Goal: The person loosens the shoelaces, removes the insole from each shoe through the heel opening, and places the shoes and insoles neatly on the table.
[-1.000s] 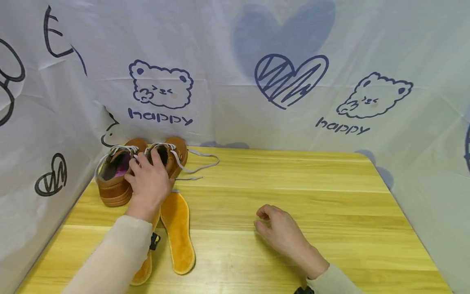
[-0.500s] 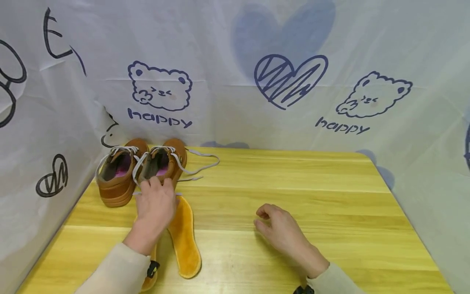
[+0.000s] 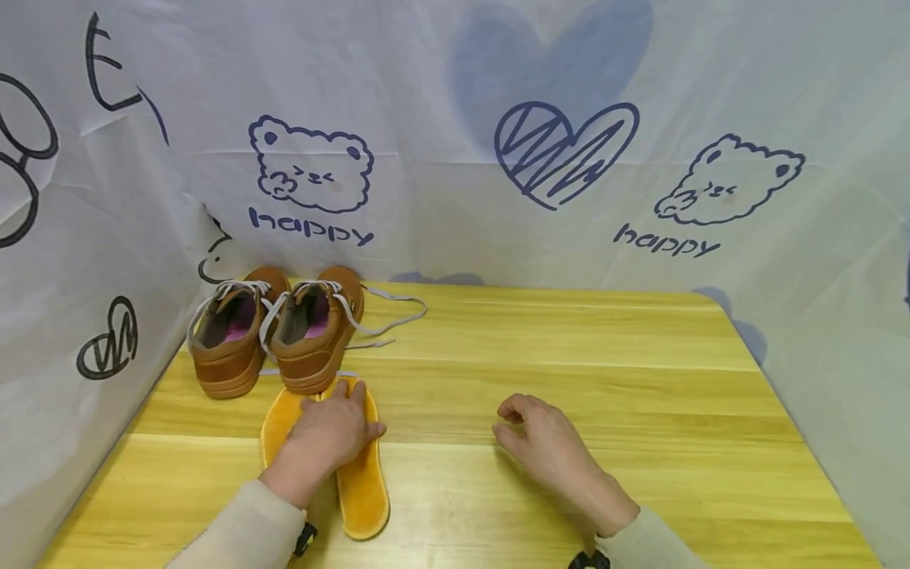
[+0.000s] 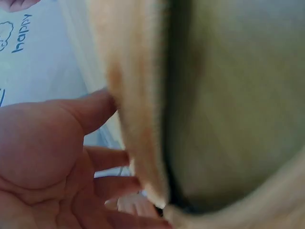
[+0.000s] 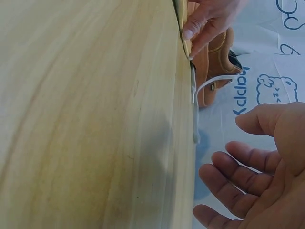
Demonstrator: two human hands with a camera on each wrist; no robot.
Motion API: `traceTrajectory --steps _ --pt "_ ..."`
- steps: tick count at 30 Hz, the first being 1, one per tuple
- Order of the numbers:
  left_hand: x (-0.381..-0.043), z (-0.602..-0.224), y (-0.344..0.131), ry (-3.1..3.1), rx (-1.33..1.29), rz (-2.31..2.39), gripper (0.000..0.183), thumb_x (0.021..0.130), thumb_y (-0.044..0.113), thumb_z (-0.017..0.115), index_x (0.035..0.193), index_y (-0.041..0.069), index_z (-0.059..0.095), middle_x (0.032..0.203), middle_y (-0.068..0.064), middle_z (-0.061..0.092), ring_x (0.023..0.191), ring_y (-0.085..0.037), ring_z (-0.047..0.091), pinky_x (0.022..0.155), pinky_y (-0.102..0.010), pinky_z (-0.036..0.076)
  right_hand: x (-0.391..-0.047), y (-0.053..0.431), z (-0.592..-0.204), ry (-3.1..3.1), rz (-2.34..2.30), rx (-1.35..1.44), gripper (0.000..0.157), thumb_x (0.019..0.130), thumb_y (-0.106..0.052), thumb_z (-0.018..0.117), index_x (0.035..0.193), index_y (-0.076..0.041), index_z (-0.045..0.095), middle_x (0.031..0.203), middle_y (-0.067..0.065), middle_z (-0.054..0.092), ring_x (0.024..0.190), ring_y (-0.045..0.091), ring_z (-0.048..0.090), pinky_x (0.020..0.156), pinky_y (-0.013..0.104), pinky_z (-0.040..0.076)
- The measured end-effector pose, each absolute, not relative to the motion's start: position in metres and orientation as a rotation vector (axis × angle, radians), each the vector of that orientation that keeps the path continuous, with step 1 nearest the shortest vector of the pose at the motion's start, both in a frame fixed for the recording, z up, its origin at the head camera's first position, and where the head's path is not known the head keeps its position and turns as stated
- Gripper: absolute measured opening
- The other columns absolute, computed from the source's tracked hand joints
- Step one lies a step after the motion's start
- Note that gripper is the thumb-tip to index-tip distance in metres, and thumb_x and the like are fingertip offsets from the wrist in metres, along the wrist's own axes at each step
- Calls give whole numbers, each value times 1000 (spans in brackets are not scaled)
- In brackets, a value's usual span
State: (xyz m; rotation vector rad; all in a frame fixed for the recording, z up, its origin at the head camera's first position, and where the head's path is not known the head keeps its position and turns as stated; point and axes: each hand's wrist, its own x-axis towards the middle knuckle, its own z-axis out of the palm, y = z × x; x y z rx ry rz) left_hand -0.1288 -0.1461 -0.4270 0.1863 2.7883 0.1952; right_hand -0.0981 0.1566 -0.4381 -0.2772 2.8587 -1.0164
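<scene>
Two orange fuzzy insoles lie side by side on the wooden table, a left insole [image 3: 276, 423] and a right insole [image 3: 365, 506]. My left hand [image 3: 329, 435] is over the right insole, fingers extended and thumb spread toward its outer edge. In the left wrist view, the thumb and fingertips touch an insole [image 4: 136, 90]. Just beyond stands a pair of brown lace-up shoes, a left shoe [image 3: 226, 373] and a right shoe [image 3: 306, 365], heels toward me with pink showing inside. My right hand [image 3: 550, 454] holds nothing, its fingers loosely bent above the table.
White shoelaces [image 3: 398, 316] trail over the table [image 3: 604, 356] to the right of the shoes. A white curtain [image 3: 441, 205] with bear and heart drawings rises along the table's back and sides.
My left hand has left the right shoe and come back toward me onto the insoles. The right insole has shifted slightly right. My right hand stays in place.
</scene>
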Motion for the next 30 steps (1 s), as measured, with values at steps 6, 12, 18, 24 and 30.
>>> traceTrajectory --steps 6,12,18,24,30 --pt "-127 -416 -149 2790 407 172 69 98 37 75 151 -1 51 151 -29 54 133 -46 59 106 -60 50 -98 157 -438 2874 -996 -273 17 99 -20 75 112 -10 73 108 1 73 103 21 71 89 43 60" --pt "-124 -419 -150 2863 364 216 57 95 29 80 134 -5 55 123 -33 56 89 -47 69 77 -58 59 -97 156 -438 2873 -995 -293 18 99 -20 75 113 -9 73 110 2 73 104 22 71 90 43 59" --pt "-126 -423 -156 2869 336 165 68 89 37 85 122 -15 59 108 -30 59 96 -43 63 91 -55 54 -97 157 -438 2864 -991 -274 19 99 -21 74 114 -10 73 111 1 73 105 22 71 91 44 59" --pt "-124 -423 -154 2857 504 102 69 88 36 85 137 -7 60 111 -24 71 113 -40 62 99 -62 45 -97 157 -438 2864 -990 -277 19 99 -21 74 114 -9 73 111 2 74 106 22 71 91 44 59" --pt "-119 -426 -142 2906 416 120 53 92 28 83 122 -10 61 95 -25 64 100 -42 60 90 -60 46 -99 155 -438 2853 -982 -278 19 99 -21 73 114 -10 73 111 1 74 106 22 71 91 44 59"
